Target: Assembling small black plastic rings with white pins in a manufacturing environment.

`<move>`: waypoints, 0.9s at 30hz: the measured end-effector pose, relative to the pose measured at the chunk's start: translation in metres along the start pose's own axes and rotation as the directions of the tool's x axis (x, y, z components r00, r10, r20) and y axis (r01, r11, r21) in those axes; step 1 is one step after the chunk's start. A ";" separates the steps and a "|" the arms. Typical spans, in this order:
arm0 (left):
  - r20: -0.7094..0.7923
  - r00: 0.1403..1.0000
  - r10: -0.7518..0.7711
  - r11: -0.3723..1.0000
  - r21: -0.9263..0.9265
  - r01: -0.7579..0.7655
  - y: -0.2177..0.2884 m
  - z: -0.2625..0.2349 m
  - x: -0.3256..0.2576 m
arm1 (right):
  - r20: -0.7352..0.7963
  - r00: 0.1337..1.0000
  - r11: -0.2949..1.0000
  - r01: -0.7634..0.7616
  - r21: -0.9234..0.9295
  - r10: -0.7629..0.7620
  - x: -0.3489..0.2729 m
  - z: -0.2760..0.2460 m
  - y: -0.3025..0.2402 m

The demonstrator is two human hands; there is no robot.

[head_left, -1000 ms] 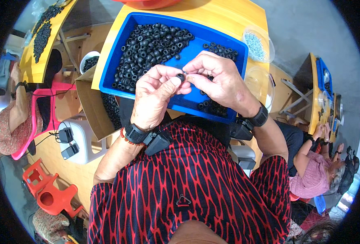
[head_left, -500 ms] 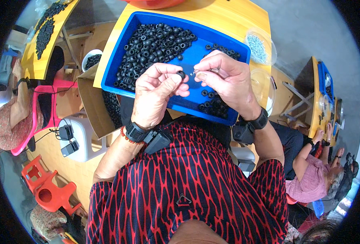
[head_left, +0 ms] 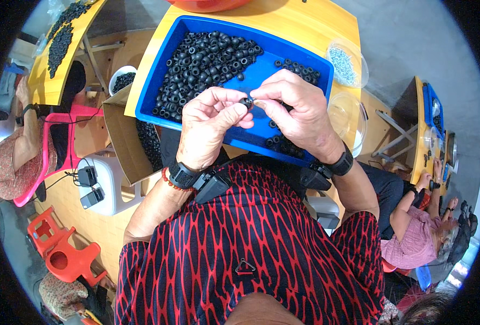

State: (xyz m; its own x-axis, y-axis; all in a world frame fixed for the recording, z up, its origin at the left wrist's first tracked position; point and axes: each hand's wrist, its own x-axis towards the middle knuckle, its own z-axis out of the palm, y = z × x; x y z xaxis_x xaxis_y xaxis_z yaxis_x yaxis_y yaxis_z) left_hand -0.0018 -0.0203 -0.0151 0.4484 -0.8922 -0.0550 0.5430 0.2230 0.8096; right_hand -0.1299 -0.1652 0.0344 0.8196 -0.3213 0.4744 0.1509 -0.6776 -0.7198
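Over the blue tray [head_left: 259, 69], my left hand [head_left: 204, 127] pinches a small round black part [head_left: 245, 102] with a hole in it, between thumb and forefinger. My right hand [head_left: 302, 111] is closed in a pinch, its fingertips meeting the right side of that part. The small silvery piece in those fingertips is mostly hidden now. Beneath and beyond my hands, the tray holds a big heap of similar black parts [head_left: 202, 62] on its left. Smaller groups lie at the right, one by the far corner [head_left: 299, 70] and one near the front [head_left: 286, 145].
A clear tub of small pale-blue pieces [head_left: 342, 64] stands right of the tray on the yellow table [head_left: 305, 24], with a clear round lid [head_left: 345, 116] nearer me. A red basin [head_left: 207, 4] sits beyond. Left are a cardboard box [head_left: 121, 138] and white stool [head_left: 107, 184]. Other people work at side tables.
My right hand has moved left, bringing its fingertips and the silvery piece from a small gap away up against the black part. My left hand stays nearly in place.
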 end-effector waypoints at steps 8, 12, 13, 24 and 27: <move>-0.020 1.000 -0.022 1.000 -0.022 0.022 0.001 0.002 0.001 | 0.056 0.998 0.999 0.006 -0.047 -0.004 0.000 0.003 -0.006; -0.005 1.000 -0.023 0.999 -0.044 0.023 0.001 0.001 0.001 | 0.057 0.998 0.999 0.032 -0.022 -0.031 -0.003 0.004 -0.003; 0.000 1.000 -0.026 0.998 -0.065 0.026 0.002 0.001 0.001 | 0.055 0.998 0.999 0.036 -0.015 -0.035 -0.003 0.004 -0.002; 0.003 1.000 -0.002 0.998 -0.064 0.002 0.002 -0.001 0.001 | 0.101 0.994 0.999 0.040 0.022 -0.042 0.002 0.005 -0.002; -0.025 0.996 0.085 0.996 -0.013 -0.086 0.005 -0.007 0.001 | 0.128 0.989 0.997 0.071 0.030 -0.075 0.011 0.007 -0.001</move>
State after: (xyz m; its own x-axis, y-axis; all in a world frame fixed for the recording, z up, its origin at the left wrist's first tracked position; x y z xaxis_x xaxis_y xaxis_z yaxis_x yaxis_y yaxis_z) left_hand 0.0062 -0.0172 -0.0146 0.5103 -0.8600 0.0000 0.5119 0.3038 0.8035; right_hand -0.1170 -0.1640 0.0371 0.8698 -0.1829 0.4582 0.2254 -0.6788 -0.6989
